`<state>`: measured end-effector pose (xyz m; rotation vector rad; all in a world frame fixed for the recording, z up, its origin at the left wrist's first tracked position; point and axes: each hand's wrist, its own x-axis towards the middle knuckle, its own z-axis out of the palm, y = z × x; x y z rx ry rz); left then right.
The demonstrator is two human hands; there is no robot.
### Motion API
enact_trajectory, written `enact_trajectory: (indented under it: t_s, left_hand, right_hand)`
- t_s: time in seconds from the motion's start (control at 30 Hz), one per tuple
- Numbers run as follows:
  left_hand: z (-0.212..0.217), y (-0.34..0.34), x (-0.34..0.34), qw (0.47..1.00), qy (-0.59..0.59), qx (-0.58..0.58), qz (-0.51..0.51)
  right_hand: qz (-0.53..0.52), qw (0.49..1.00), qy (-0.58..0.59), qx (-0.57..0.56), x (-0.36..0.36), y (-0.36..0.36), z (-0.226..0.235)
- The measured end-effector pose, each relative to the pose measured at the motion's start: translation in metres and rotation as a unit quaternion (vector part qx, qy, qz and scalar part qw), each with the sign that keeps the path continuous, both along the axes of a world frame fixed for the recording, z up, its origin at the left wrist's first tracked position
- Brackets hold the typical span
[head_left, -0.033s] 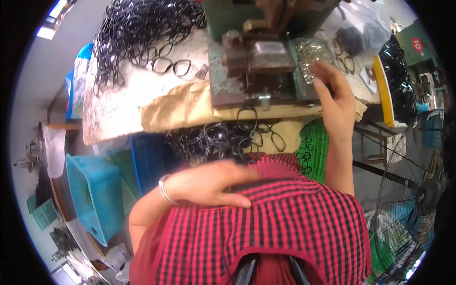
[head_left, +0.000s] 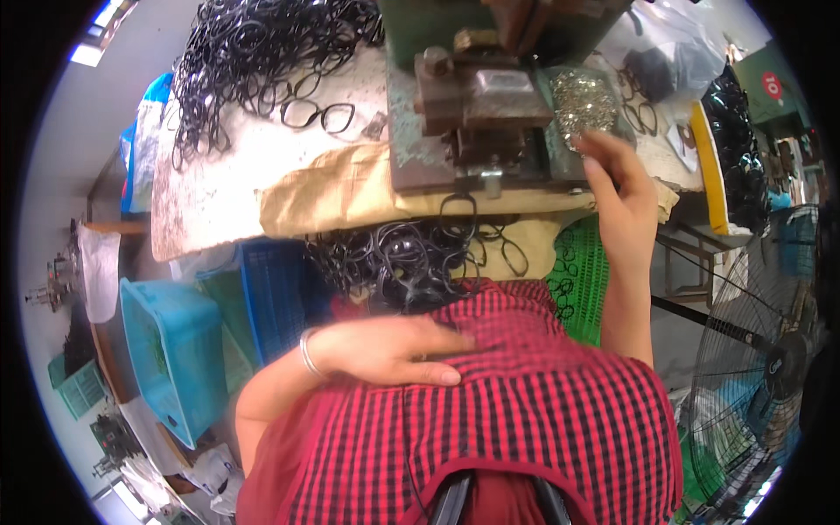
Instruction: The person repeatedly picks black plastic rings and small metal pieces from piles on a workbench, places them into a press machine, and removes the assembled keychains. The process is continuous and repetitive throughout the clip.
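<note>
My left hand (head_left: 389, 350), with a bracelet at the wrist, lies on the red-and-black checked apron (head_left: 525, 394) over my lap. Its fingers are stretched out, slightly blurred, and nothing shows in them. My right hand (head_left: 623, 179) is at the near edge of a heap of small shiny metal parts (head_left: 584, 98), right of a green bench machine (head_left: 499, 105). Its fingers are bent, thumb and fingertips close together; anything between them is too small to make out. Black glasses frames (head_left: 394, 254) lie heaped in front of me below the table edge.
More black glasses frames (head_left: 254, 52) are piled at the table's far left. Brown paper (head_left: 341, 192) covers the table's front edge. A turquoise basket (head_left: 175, 350) and a blue crate (head_left: 276, 293) stand left, a green crate (head_left: 582, 262) ahead, a fan (head_left: 752, 367) right.
My right hand has come slightly nearer to me, and its thumb and fingertips look closer together. My left hand has shifted slightly on the apron.
</note>
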<state>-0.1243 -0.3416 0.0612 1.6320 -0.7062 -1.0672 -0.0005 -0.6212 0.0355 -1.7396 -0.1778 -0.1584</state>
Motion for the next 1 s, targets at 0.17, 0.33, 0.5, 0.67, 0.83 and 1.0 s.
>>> enact_trajectory:
  t_s: [0.17, 0.33, 0.5, 0.67, 0.83, 1.0]
  left_hand:
    - [0.025, 0.005, -0.044, 0.989, 0.031, 0.135, 0.056]
    - [0.032, 0.052, -0.09, 0.869, -0.14, 0.438, 0.181]
    - [-0.019, 0.064, -0.107, 0.798, -0.371, 0.372, 0.294]
    - [-0.079, -0.016, -0.073, 0.849, -0.483, 0.07, 0.202]
    - [-0.09, -0.025, -0.074, 0.864, -0.466, 0.185, 0.043]
    - [-0.073, -0.01, -0.115, 0.823, -0.458, 0.333, 0.042]
  right_hand:
    - [0.255, 0.952, 0.12, -0.119, -0.084, 0.018, -0.001]
    - [0.453, 0.87, 0.033, -0.193, -0.107, 0.049, -0.027]
    - [0.573, 0.781, 0.043, -0.243, -0.139, 0.06, -0.008]
    - [0.616, 0.76, 0.051, -0.201, -0.164, 0.042, -0.005]
    - [0.534, 0.811, 0.184, -0.153, -0.184, 0.014, 0.005]
    - [0.315, 0.877, 0.334, -0.141, -0.203, -0.001, 0.003]
